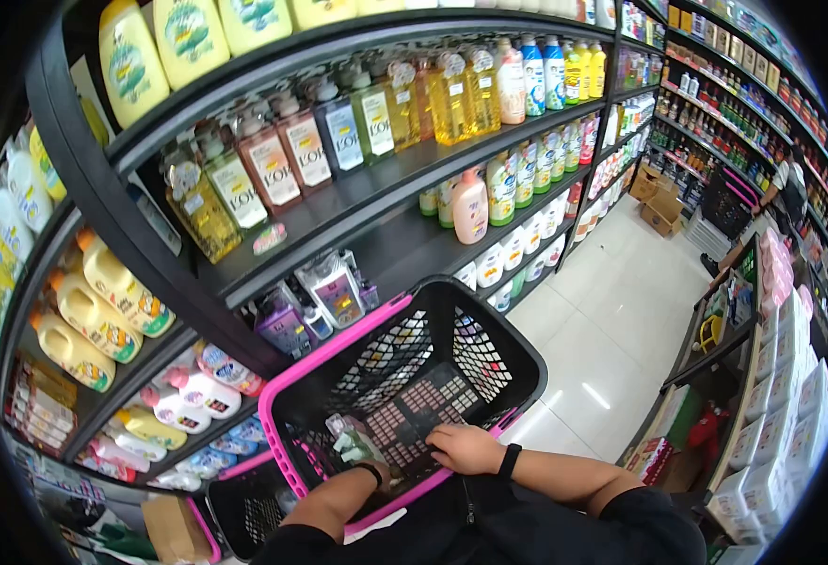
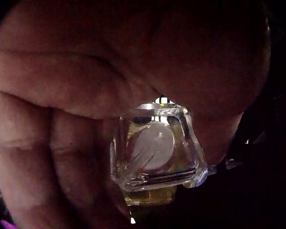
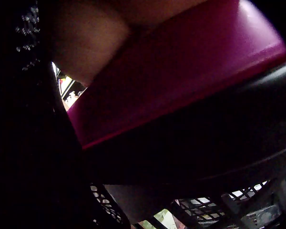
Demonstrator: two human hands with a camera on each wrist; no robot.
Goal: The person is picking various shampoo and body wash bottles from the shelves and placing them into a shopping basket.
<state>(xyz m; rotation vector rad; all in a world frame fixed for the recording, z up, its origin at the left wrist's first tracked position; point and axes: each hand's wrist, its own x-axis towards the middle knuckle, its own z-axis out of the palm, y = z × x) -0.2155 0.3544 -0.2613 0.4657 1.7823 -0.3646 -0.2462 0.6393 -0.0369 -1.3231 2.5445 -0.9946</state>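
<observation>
Low inside the black plastic mesh basket (image 1: 531,363), near its wearer-side wall, the left hand (image 1: 378,474) curls its fingers round a clear, square-based bottle (image 2: 155,148) with yellowish liquid. The right hand (image 1: 467,449) grips the basket's pink plastic edge (image 3: 181,71) on that same side. Beyond the basket runs a black display shelf (image 1: 367,202).

The bottle looks hard and smooth-walled, so it should not give under a squeeze, but it could slip, and might chip or crack if it is glass. Its liquid probably adds some weight; the broad body offers the surest hold, with a finger beneath the base.

The basket's wall and the left wrist hide much of that grip, and the bottle's far end, cap and label are out of sight. The left wrist view is dark, so glass or clear plastic is hard to tell. Most right fingertips are hidden too.
</observation>
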